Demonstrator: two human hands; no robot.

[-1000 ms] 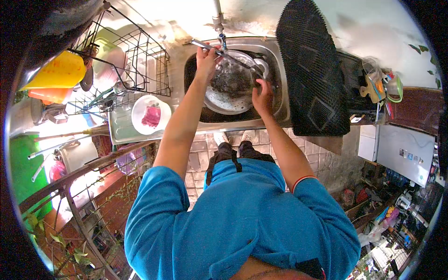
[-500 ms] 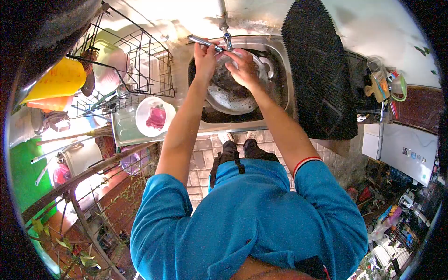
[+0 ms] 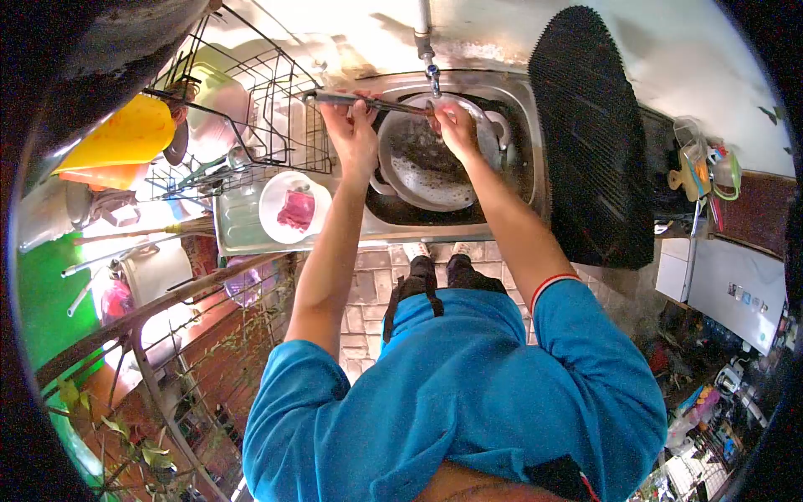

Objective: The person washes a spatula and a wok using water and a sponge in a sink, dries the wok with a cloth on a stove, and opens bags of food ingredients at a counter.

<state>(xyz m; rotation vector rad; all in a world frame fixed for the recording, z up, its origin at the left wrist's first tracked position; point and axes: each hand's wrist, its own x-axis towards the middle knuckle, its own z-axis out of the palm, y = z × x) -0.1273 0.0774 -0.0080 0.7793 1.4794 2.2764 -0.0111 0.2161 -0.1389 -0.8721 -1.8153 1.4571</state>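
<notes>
My left hand (image 3: 353, 134) is closed around the grey handle of a long, slim utensil (image 3: 389, 105), held nearly level over the sink (image 3: 534, 180). My right hand (image 3: 457, 132) pinches its far, darker end; the exact kind of utensil is unclear. Beneath both hands, a light metal pot (image 3: 428, 205) with two side handles sits in the sink basin, with foamy, dark water inside. The tap (image 3: 432, 75) comes down from the wall just behind the pot.
On the left drainboard stands a white tub (image 3: 269, 219) with a pink cloth (image 3: 297, 209) in it. A black wire rack (image 3: 280, 125) holds plastic containers behind it. A black ridged mat (image 3: 590, 142) leans right of the sink. A yellow container (image 3: 121, 138) is far left.
My left hand has moved slightly left and the utensil now lies more level and stretched out between the hands. My right hand has slid to its far end. The view has shifted a little.
</notes>
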